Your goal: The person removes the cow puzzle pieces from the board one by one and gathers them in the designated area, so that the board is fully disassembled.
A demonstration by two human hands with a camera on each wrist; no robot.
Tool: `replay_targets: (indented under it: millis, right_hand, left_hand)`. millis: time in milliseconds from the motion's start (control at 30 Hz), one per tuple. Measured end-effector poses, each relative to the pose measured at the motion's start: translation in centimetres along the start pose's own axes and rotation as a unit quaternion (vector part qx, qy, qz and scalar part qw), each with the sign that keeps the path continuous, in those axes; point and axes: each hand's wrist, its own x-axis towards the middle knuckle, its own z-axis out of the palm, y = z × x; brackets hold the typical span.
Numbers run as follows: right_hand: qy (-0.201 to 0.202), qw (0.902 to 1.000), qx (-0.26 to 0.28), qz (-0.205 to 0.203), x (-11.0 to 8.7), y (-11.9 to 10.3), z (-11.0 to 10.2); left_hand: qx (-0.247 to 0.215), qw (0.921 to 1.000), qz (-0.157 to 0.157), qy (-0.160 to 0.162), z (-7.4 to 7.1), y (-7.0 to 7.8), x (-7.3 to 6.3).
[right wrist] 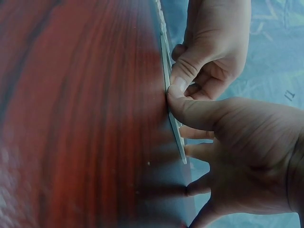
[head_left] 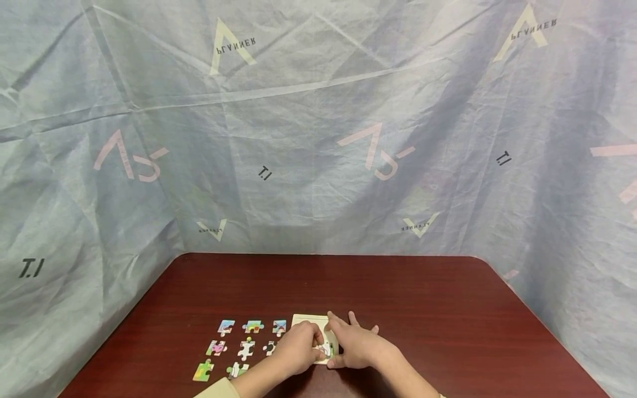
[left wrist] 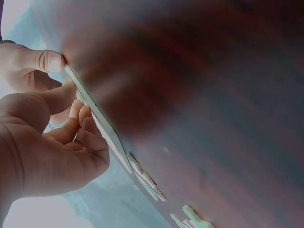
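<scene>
A cream puzzle tray [head_left: 301, 319] lies flat on the table in the head view, partly covered by both hands. My left hand [head_left: 298, 347] is over it with curled fingers, thumb and fingertips pinching a white and green puzzle piece [head_left: 325, 349] at the tray's right part. In the left wrist view, the left hand [left wrist: 61, 142] has its fingertips right at the tray's face. My right hand [head_left: 360, 345] rests on the tray's right side with fingers spread. The right wrist view shows the right hand [right wrist: 251, 147] with its thumb along the near edge of the tray [right wrist: 173, 123].
Loose puzzle pieces lie in rows left of the tray, among them a blue-topped piece [head_left: 226, 326], a pink one [head_left: 216, 347] and a yellow-green one [head_left: 202, 370]. The dark red table [head_left: 423, 298] stretches right and behind. A grey printed cloth [head_left: 308, 210] hangs around it.
</scene>
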Motion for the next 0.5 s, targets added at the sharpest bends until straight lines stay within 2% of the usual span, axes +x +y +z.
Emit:
replay_targets:
  millis: [200, 433, 500]
  right_hand:
    - [0.001, 0.9998, 0.011, 0.014, -0.3, -0.4, -0.3]
    - [-0.004, 1.0000, -0.003, -0.003, 1.5, 2.2, 1.8]
    - [0.000, 1.0000, -0.001, -0.005, 1.6, 2.4, 1.9]
  left_hand:
    - [-0.005, 1.0000, -0.004, 0.000, 0.1, 0.3, 0.2]
    - [-0.040, 0.9991, -0.004, 0.014, 0.1, 0.3, 0.4]
    - [-0.050, 0.9986, -0.001, 0.019, 0.0, 0.2, 0.4]
